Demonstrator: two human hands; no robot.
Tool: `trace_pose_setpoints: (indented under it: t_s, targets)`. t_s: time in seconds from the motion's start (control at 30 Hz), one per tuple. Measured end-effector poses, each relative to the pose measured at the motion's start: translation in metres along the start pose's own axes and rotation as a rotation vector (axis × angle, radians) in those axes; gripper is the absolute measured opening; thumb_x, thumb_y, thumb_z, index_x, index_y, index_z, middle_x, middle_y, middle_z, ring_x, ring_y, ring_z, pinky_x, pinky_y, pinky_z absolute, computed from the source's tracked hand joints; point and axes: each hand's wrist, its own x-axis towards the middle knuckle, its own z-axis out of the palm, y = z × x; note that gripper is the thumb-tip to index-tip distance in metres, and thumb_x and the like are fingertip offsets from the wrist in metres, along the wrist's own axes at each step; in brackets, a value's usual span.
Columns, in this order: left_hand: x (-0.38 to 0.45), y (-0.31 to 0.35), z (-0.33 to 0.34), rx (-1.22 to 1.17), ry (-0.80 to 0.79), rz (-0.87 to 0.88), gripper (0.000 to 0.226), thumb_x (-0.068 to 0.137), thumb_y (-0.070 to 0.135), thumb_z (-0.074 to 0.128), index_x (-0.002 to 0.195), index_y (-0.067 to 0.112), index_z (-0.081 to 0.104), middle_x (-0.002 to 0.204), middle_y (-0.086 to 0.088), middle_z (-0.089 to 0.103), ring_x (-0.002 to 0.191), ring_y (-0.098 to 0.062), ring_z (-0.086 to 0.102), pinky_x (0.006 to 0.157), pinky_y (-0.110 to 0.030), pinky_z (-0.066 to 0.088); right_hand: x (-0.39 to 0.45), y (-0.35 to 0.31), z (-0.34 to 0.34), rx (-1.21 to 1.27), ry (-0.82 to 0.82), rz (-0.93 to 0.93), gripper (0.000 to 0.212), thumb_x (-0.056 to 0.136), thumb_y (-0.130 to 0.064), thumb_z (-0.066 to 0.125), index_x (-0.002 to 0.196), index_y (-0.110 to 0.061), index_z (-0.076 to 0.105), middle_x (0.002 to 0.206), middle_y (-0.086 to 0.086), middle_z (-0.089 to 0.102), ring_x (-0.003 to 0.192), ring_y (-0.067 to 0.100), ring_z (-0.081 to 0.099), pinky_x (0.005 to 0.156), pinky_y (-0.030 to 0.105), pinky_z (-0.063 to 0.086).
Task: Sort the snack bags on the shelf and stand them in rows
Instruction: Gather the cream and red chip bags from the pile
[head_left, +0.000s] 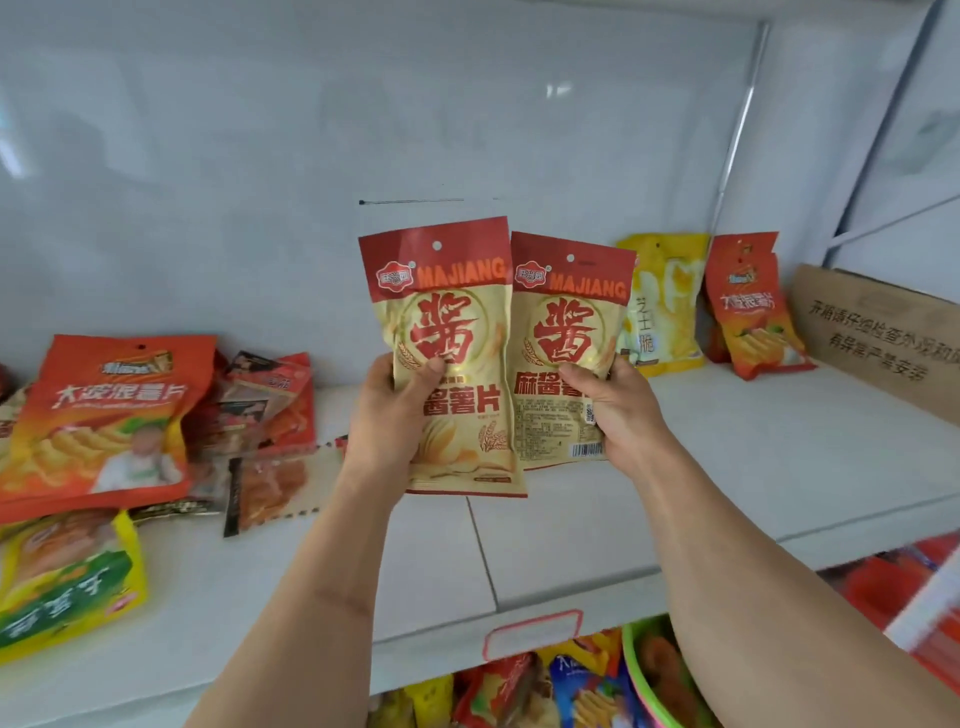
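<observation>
I hold two matching cream-and-red "MAJIANG" chip bags upright above the white shelf (571, 525). My left hand (387, 415) grips the left MAJIANG bag (457, 312) at its lower left side. My right hand (618, 410) grips the right MAJIANG bag (571, 306) at its lower right side. The two bags touch edge to edge, the left one slightly in front. A yellow bag (667, 306) and a red-orange chip bag (753, 306) stand against the back wall at the right.
A loose pile lies on the shelf's left: a large orange chip bag (104, 415), dark red packets (265, 405) and a yellow-green bag (62, 587). A cardboard box (883, 332) sits at the far right. More snacks fill the lower shelf (545, 686).
</observation>
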Motion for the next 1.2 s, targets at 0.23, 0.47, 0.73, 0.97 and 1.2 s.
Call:
trace_pose_setpoints:
  t_s: [0.23,0.47,0.73,0.97,1.2]
  targets:
    - [0.047,-0.032,0.063,0.042,-0.081,-0.023,0.031,0.090,0.035,0.073,0.114,0.022,0.058,0.100,-0.001,0.078,0.088,-0.023,0.077,0.080,-0.052,0.061,0.064,0.010,-0.043,-0.040,0.023,0.009,0.038,0.078,-0.023,0.083,0.112,-0.018,0.066,0.107,-0.001,0.076,0.104,0.022,0.071,0.100,0.053,0.050]
    - [0.085,-0.055,0.112,0.093,-0.058,-0.036,0.028,0.090,0.035,0.072,0.112,0.024,0.058,0.100,0.001,0.078,0.090,-0.021,0.076,0.082,-0.052,0.061,0.134,0.018,-0.065,-0.045,-0.052,-0.006,0.040,0.080,-0.019,0.081,0.116,-0.018,0.064,0.108,-0.001,0.076,0.103,0.020,0.071,0.099,0.051,0.052]
    - [0.117,-0.073,0.160,0.106,0.075,-0.042,0.028,0.091,0.034,0.072,0.113,0.023,0.058,0.100,0.002,0.078,0.088,-0.020,0.077,0.079,-0.050,0.062,0.195,0.026,-0.075,-0.060,-0.165,-0.083,0.037,0.083,-0.013,0.077,0.117,-0.018,0.063,0.103,-0.007,0.075,0.090,0.005,0.072,0.074,0.024,0.056]
    - [0.141,-0.092,0.187,0.055,0.159,-0.036,0.024,0.092,0.028,0.071,0.112,0.023,0.058,0.100,0.001,0.078,0.087,-0.018,0.077,0.075,-0.043,0.063,0.219,0.042,-0.084,-0.090,-0.198,-0.041,0.047,0.082,-0.048,0.075,0.122,-0.027,0.062,0.115,-0.009,0.073,0.107,0.010,0.068,0.098,0.044,0.053]
    - [0.159,-0.105,0.207,0.061,0.175,-0.006,0.023,0.093,0.028,0.070,0.111,0.021,0.058,0.098,0.003,0.077,0.085,-0.015,0.076,0.072,-0.037,0.062,0.231,0.027,-0.081,-0.127,-0.246,0.026,0.106,0.063,-0.094,0.042,0.150,-0.033,0.035,0.142,-0.014,0.049,0.125,0.009,0.046,0.107,0.040,0.038]
